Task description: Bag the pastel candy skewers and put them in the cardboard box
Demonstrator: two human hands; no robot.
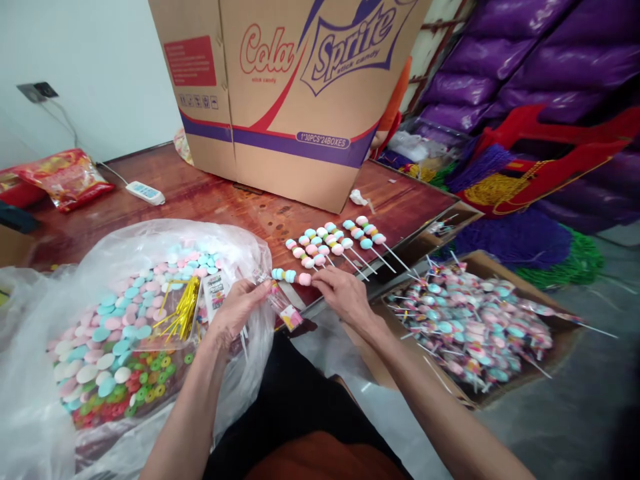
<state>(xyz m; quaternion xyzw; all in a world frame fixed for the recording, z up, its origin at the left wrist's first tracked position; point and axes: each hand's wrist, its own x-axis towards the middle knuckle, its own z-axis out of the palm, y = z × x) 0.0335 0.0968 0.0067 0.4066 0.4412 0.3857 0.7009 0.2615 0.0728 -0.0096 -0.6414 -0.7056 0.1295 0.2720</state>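
Note:
My right hand (345, 297) is closed in a pinch at the near end of a candy stick (291, 276), whose blue, yellow and pink candies point left. My left hand (239, 308) pinches a clear printed candy wrapper (284, 308) just beside the tip of that stick. The stick's tip lies close to the wrapper's upper part; whether it is inside, I cannot tell. Behind my hands, several finished candy sticks (333, 241) lie in a row on the table, their white sticks pointing toward me.
Left of me, a plastic bag (145, 230) holds loose pink, blue and white candies (105, 333), ring candies (150, 380) and gold twist ties (185, 310). A large carton (280, 153) stands on the wooden table (225, 200). A box of wrapped candy sticks (480, 327) sits low at right.

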